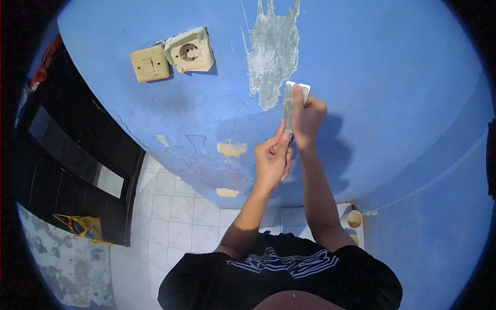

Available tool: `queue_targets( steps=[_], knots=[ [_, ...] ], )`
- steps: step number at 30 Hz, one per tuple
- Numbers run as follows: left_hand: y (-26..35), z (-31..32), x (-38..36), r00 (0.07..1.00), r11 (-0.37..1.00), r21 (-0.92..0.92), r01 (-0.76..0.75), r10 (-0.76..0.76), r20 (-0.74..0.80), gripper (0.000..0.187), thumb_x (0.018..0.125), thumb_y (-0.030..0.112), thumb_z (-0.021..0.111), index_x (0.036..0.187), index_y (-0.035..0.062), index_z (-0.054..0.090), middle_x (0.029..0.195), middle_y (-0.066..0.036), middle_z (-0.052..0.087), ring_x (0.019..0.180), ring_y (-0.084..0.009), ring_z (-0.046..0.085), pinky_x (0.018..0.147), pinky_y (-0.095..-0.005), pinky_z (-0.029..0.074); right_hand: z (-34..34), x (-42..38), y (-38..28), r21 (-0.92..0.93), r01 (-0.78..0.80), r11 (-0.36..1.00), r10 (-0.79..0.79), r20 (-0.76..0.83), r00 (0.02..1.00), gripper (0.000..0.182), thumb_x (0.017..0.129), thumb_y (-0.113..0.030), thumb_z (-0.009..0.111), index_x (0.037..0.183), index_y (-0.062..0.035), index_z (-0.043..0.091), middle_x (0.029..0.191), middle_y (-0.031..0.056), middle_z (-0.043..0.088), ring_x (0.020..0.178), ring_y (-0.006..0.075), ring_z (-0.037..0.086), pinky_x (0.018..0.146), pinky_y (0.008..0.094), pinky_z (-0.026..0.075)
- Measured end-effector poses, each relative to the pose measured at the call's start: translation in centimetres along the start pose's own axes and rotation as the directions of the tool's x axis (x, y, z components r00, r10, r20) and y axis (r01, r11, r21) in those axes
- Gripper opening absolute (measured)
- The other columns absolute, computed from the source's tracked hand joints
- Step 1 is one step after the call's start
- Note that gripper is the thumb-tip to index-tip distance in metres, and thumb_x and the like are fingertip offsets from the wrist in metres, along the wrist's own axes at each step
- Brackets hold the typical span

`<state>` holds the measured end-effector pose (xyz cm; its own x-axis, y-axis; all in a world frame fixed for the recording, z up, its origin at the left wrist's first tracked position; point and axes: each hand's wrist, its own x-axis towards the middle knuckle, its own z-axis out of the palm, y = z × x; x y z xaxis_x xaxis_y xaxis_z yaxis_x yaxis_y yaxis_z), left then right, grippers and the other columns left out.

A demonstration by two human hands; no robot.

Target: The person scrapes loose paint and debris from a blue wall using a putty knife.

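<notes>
My left hand (272,161) is closed around the handle of a putty knife, which points up in front of the blue wall (382,93). The knife's blade (288,106) looks grey along its left side and bright white at the top edge. My right hand (309,123) is pinched on that blade, its thumb across the face and its fingers behind. Just up and left of the blade, a rough grey patch (274,51) of bare plaster shows through the paint, with ragged edges. Most of the handle is hidden in my left hand.
A yellowed light switch (150,63) and a loose-looking socket (189,50) sit on the wall at upper left. Cream patches (232,149) mark the lower wall. A dark door or cabinet (77,139) stands left. Round containers (354,219) sit on the tiled floor (178,212).
</notes>
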<state>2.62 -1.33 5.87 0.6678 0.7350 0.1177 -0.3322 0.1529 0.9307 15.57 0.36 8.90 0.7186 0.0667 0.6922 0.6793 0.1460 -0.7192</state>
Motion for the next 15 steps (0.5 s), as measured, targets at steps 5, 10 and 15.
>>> queue_targets(
  steps=[5,10,15],
  knots=[
    [-0.5,0.1,-0.5,1.000,1.000,-0.014,-0.027,0.027,0.012,0.044,0.101,0.023,0.054,0.142,0.0068,0.048,0.059,0.001,0.048,0.038,-0.0046,0.036,0.032,-0.0219,0.027,-0.6,-0.2,-0.8,0.005,-0.004,1.000,0.004,0.026,1.000,0.047,0.091,-0.027,0.062,0.054,0.0018,0.054,0.042,0.0085,0.042,0.040,0.0095,0.042,0.043,0.0365,0.033],
    [-1.0,0.2,-0.3,1.000,0.998,-0.059,0.007,-0.007,0.008,0.043,0.101,0.021,0.054,0.142,0.0110,0.048,0.057,0.002,0.047,0.038,-0.0041,0.036,0.032,-0.0220,0.025,-0.6,-0.2,-0.3,0.007,-0.050,0.999,0.049,0.068,0.996,0.048,0.091,-0.028,0.062,0.055,0.0029,0.052,0.044,0.0117,0.041,0.040,0.0116,0.043,0.044,0.0377,0.034],
    [-0.9,-0.2,-0.4,1.000,0.999,-0.028,-0.017,0.017,-0.004,0.042,0.101,0.022,0.054,0.142,0.0105,0.049,0.057,0.002,0.047,0.038,-0.0040,0.036,0.031,-0.0222,0.025,-0.6,-0.7,0.1,-0.037,-0.052,0.998,0.055,0.088,0.995,0.049,0.092,-0.028,0.061,0.055,0.0028,0.052,0.044,0.0115,0.040,0.041,0.0111,0.042,0.044,0.0371,0.033]
  ],
)
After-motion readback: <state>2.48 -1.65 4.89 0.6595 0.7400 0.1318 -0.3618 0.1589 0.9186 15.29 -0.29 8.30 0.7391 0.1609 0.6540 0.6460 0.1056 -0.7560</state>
